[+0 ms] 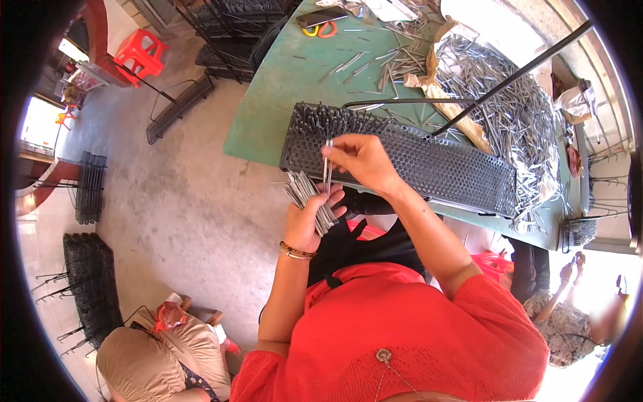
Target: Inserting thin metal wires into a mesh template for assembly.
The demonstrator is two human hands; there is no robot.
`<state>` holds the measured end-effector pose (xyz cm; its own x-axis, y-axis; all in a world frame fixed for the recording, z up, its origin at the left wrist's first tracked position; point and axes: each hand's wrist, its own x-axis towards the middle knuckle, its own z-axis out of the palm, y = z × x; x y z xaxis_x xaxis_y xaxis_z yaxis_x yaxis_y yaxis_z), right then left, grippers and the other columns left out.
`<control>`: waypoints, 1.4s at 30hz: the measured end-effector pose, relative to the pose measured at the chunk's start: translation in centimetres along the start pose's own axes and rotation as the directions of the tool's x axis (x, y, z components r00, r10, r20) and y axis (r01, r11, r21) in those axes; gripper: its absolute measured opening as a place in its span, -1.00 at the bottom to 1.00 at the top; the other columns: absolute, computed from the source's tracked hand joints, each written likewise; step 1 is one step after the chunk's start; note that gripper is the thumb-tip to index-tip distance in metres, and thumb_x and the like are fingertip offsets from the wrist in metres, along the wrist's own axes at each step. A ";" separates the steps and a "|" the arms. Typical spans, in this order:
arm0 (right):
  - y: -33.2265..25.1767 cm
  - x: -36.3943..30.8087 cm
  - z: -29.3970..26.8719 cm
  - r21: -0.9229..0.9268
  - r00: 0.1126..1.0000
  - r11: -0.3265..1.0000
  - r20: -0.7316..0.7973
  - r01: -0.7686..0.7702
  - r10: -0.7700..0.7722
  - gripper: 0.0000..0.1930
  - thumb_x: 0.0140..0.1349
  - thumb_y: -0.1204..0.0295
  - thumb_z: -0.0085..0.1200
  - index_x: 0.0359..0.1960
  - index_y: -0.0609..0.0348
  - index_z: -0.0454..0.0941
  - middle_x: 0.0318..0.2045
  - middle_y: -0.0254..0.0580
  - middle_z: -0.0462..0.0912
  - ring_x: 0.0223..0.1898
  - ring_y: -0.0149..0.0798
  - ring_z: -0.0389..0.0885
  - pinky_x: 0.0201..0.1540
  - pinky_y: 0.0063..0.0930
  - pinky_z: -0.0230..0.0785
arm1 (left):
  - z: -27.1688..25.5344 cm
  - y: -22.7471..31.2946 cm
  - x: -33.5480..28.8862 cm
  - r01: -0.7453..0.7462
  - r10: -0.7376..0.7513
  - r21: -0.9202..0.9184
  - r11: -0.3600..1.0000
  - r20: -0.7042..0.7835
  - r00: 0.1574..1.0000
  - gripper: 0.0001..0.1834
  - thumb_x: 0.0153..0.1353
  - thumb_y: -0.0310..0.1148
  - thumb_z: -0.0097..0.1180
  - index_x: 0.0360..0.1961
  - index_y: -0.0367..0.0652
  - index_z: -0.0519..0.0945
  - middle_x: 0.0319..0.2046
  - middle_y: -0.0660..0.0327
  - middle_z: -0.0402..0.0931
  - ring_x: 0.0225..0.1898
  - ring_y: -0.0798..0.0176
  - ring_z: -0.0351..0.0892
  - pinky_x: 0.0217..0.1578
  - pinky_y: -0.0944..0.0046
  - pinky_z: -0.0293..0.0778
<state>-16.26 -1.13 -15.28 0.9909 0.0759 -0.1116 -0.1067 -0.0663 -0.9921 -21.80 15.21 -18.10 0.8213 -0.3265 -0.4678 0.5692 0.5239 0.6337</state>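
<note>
A bundle of thin grey metal rods lies across the palm of my left hand, thumb over it. Just above, my right hand pinches one or two rods upright between thumb and fingertips, their lower ends close to the left fingers. Both hands are by the near left edge of a long black perforated rack with a bent rod handle. Many dark-tipped rods stand in holes at the rack's left end; the holes farther right hold none that I can see.
On the green table a big heap of loose rods spills from torn brown paper. Scissors and a phone lie at the back. Black racks stand left. People sit lower left and right.
</note>
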 end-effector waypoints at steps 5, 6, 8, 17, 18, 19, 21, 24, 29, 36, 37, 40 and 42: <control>-1.6 2.7 1.0 -0.059 0.928 0.946 -0.185 0.318 -0.324 -0.80 0.16 0.44 0.22 -0.22 0.28 0.59 -0.41 -0.31 0.62 -0.40 -0.54 0.53 -0.32 -0.62 0.40 | -0.9 -0.2 0.1 0.052 -0.050 0.051 0.997 -0.039 0.998 -0.68 0.17 -0.47 0.05 -0.03 -0.25 0.44 -0.18 0.02 0.58 -0.26 0.23 0.61 -0.28 0.24 0.60; -1.7 3.2 1.3 -0.059 0.927 0.945 -0.183 0.321 -0.326 -0.80 0.16 0.44 0.22 -0.22 0.28 0.59 -0.41 -0.31 0.62 -0.40 -0.54 0.53 -0.32 -0.62 0.40 | -0.9 -0.1 0.0 0.048 -0.046 0.050 0.998 -0.039 0.998 -0.68 0.17 -0.47 0.05 -0.03 -0.25 0.44 -0.18 0.02 0.58 -0.26 0.23 0.61 -0.28 0.24 0.60; -1.5 4.3 1.9 -0.219 0.869 0.885 -0.199 0.411 -0.453 -0.81 0.15 0.44 0.22 -0.22 0.23 0.60 -0.42 -0.31 0.63 -0.40 -0.52 0.54 -0.31 -0.58 0.41 | -0.6 0.0 -0.2 0.061 -0.060 0.098 0.993 -0.016 0.998 -0.67 0.17 -0.46 0.07 -0.02 -0.25 0.44 -0.25 0.06 0.60 -0.40 0.33 0.57 -0.37 0.33 0.58; 0.1 6.2 3.5 -0.437 0.754 0.746 -0.200 0.503 -0.626 -0.80 0.11 0.45 0.23 -0.22 0.20 0.59 -0.42 -0.15 0.66 -0.47 -0.33 0.61 -0.38 -0.49 0.45 | -1.0 0.0 -0.3 0.047 -0.048 0.119 0.992 0.006 0.999 -0.70 0.16 -0.46 0.13 -0.07 -0.25 0.45 -0.26 0.05 0.61 -0.41 0.33 0.58 -0.41 0.35 0.56; 0.3 6.3 3.5 -0.461 0.729 0.715 -0.189 0.525 -0.658 -0.80 0.11 0.45 0.23 -0.22 0.20 0.58 -0.42 -0.13 0.66 -0.47 -0.30 0.62 -0.38 -0.47 0.46 | -0.9 0.1 -0.3 0.068 -0.067 0.115 0.991 -0.012 0.998 -0.71 0.15 -0.48 0.14 -0.09 -0.24 0.44 -0.26 0.05 0.61 -0.41 0.32 0.61 -0.42 0.35 0.57; 0.2 6.3 3.6 -0.482 0.703 0.683 -0.176 0.549 -0.689 -0.80 0.11 0.46 0.23 -0.23 0.20 0.58 -0.42 -0.11 0.66 -0.46 -0.28 0.64 -0.38 -0.46 0.47 | -0.9 0.1 -0.3 0.068 -0.067 0.115 0.991 -0.013 0.998 -0.71 0.15 -0.48 0.14 -0.09 -0.24 0.44 -0.26 0.05 0.61 -0.41 0.32 0.61 -0.42 0.35 0.57; 0.1 6.0 3.8 -0.486 0.694 0.674 -0.173 0.557 -0.698 -0.82 0.10 0.47 0.21 -0.26 0.21 0.57 -0.40 -0.09 0.65 -0.43 -0.14 0.62 -0.36 -0.36 0.47 | -0.9 0.0 -0.4 0.066 -0.067 0.100 0.993 0.004 0.998 -0.72 0.15 -0.48 0.14 -0.09 -0.24 0.45 -0.25 0.04 0.61 -0.38 0.30 0.62 -0.42 0.34 0.58; 0.7 5.9 4.0 -0.508 0.678 0.654 -0.172 0.561 -0.714 -0.83 0.07 0.49 0.20 -0.28 0.21 0.57 -0.39 -0.10 0.64 -0.39 -0.04 0.61 -0.33 -0.27 0.45 | -0.6 0.0 -0.4 0.069 -0.071 0.101 0.992 0.013 0.997 -0.72 0.16 -0.48 0.13 -0.09 -0.24 0.45 -0.25 0.04 0.61 -0.38 0.30 0.62 -0.41 0.35 0.58; 0.9 6.0 3.5 -0.636 0.539 0.392 0.045 0.665 -0.841 -0.80 0.04 0.49 0.20 -0.26 0.19 0.59 -0.37 -0.20 0.64 -0.31 -0.15 0.60 -0.21 -0.32 0.35 | -0.5 0.0 -0.4 0.077 -0.080 0.089 0.993 0.028 0.996 -0.73 0.18 -0.48 0.11 -0.09 -0.23 0.45 -0.24 0.05 0.61 -0.37 0.31 0.62 -0.41 0.35 0.57; -0.3 5.1 2.9 -0.701 0.525 0.343 0.052 0.625 -0.850 -0.83 0.04 0.48 0.22 -0.30 0.19 0.63 -0.35 -0.17 0.62 -0.32 -0.15 0.57 -0.23 -0.36 0.36 | -0.4 0.3 -0.4 0.047 -0.050 0.085 0.995 0.028 0.998 -0.72 0.21 -0.44 0.08 -0.04 -0.22 0.46 -0.18 0.05 0.60 -0.31 0.33 0.60 -0.35 0.36 0.57; -0.3 4.5 2.6 -0.592 0.614 0.496 -0.003 0.635 -0.789 -0.85 0.07 0.47 0.22 -0.32 0.23 0.63 -0.37 -0.16 0.62 -0.36 -0.15 0.58 -0.29 -0.39 0.38 | -0.3 0.4 -0.5 0.051 -0.054 0.085 0.995 0.027 0.998 -0.72 0.21 -0.44 0.08 -0.04 -0.22 0.46 -0.18 0.05 0.60 -0.31 0.33 0.60 -0.35 0.36 0.57; -1.2 1.7 1.6 -0.418 0.869 0.785 0.019 0.457 -0.495 -0.80 0.12 0.39 0.22 -0.36 0.32 0.62 -0.44 -0.13 0.62 -0.46 -0.27 0.59 -0.45 -0.48 0.41 | -0.1 0.8 -0.6 -0.009 0.007 0.057 0.998 0.027 1.000 -0.71 0.21 -0.44 0.08 -0.03 -0.20 0.46 -0.16 0.08 0.59 -0.28 0.34 0.59 -0.33 0.36 0.57; -1.2 0.6 1.1 -0.311 0.971 0.943 0.236 0.119 -0.044 -0.73 0.11 0.33 0.26 -0.33 0.35 0.63 -0.49 -0.17 0.64 -0.47 -0.45 0.56 -0.43 -0.53 0.40 | 0.0 1.0 -0.6 -0.069 0.067 0.054 0.996 0.030 0.997 -0.69 0.23 -0.44 0.08 0.00 -0.25 0.45 -0.16 0.08 0.59 -0.25 0.30 0.61 -0.32 0.33 0.59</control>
<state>-15.66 0.04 -14.23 0.9470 0.3118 -0.0778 0.0430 -0.3629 -0.9308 -21.73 15.89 -17.22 0.8585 -0.3137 -0.4058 0.5127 0.5018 0.6967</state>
